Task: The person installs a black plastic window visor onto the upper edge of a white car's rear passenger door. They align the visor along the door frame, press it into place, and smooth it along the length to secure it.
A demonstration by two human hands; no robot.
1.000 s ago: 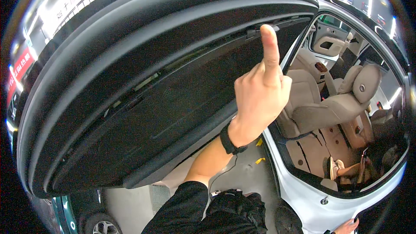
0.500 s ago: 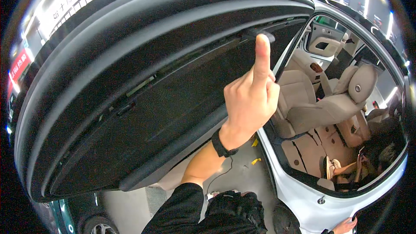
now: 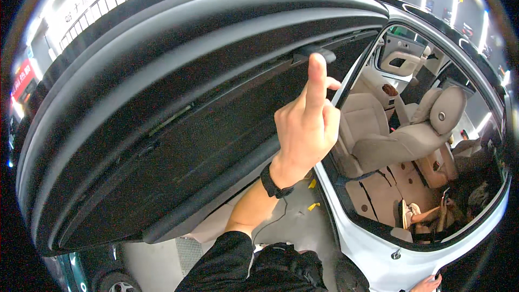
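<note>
My left hand (image 3: 307, 124), with a black band (image 3: 274, 184) on its wrist, is raised in front of the open car door's dark inner side. Its index finger points up while the other fingers are mostly bent, one tip jutting out to the right. The fingertip overlaps a black tab (image 3: 326, 54) at the top of the dark mesh window shade (image 3: 216, 124); whether they touch I cannot tell. Nothing shows in this hand. At the lower right, my right hand (image 3: 427, 284) lies with fingers stretched on the white car body (image 3: 373, 254), partly cut off by the picture's edge.
Through the car's opening show a beige seat (image 3: 400, 140) and a person's legs (image 3: 424, 215) and hands near the floor. Yellow scraps (image 3: 313, 206) and a thin cable (image 3: 273, 217) lie on the grey floor. Another car's wheel (image 3: 120, 282) stands at lower left.
The view has shifted slightly. My left index fingertip has come down a little against the tab, so more of the tab shows. Another fingertip now sticks out to the right.
</note>
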